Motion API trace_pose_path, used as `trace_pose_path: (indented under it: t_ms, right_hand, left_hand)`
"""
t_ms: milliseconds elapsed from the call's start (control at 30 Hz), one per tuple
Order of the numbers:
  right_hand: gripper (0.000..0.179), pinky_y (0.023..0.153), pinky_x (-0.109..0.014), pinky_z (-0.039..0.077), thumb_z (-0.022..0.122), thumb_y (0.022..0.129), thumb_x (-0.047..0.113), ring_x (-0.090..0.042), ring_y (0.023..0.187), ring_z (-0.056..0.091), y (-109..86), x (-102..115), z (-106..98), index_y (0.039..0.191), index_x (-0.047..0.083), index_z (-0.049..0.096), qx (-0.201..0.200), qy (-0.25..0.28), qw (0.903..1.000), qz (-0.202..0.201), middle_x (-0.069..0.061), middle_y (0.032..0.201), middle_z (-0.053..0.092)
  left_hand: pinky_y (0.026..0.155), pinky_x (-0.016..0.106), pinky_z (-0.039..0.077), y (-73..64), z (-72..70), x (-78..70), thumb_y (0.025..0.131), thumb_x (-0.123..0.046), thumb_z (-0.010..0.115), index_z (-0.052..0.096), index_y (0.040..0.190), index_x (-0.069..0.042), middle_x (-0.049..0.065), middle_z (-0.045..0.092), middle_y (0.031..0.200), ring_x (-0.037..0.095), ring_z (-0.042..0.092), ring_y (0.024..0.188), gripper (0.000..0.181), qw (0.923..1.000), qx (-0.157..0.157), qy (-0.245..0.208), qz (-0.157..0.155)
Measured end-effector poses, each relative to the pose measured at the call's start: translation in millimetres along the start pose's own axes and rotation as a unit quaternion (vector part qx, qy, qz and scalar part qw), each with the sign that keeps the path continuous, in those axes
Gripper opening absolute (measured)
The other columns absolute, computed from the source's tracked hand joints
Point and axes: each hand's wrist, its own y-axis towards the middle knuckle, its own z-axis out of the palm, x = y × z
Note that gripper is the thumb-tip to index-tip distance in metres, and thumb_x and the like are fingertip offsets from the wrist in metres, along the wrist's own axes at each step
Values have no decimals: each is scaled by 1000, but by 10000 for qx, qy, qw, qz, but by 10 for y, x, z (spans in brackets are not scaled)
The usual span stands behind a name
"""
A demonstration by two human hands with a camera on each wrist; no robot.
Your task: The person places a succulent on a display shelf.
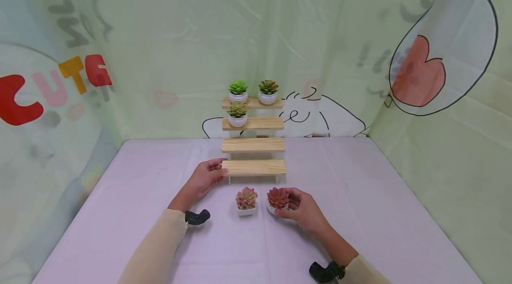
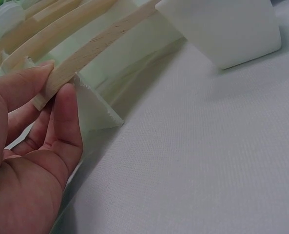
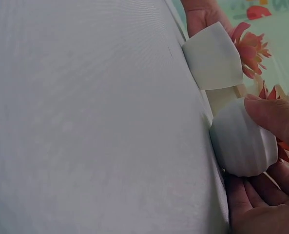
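Note:
My left hand pinches the left end of the lowest wooden step of a tiered plant stand, thumb above and fingers below, as the left wrist view shows. My right hand grips a dark red succulent by its round, ribbed white pot, thumb on one side and fingers on the other. Just left of that pot, a pink succulent stands on the table in a square white pot; neither hand touches it.
On the stand's top step are a bright green succulent and a brownish-green one. A yellow-green succulent sits on the left of the step below. A white cloth covers the table; printed curtains enclose it behind and at both sides.

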Motion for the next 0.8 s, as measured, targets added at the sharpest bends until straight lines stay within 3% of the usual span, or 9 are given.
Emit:
trace_pose_path:
  t_ms: [533,800]
  right_hand:
    - [62,103,-32,56,92,74,15,-23,123,66,24,-59,7,130,8,65,3,-97,9999,89,-9,129,68]
    - [63,102,-30,56,91,76,15,-25,122,65,11,-70,-18,131,5,63,113,-54,9998,-168,-13,131,66]
  left_hand:
    - [78,22,61,-63,26,-37,95,1,68,52,147,-1,4,54,109,13,62,92,54,9999,-67,-85,-39]
    - [79,23,61,-50,32,-39,95,0,67,54,147,-3,5,54,110,14,63,93,53,9999,-104,-81,-89]
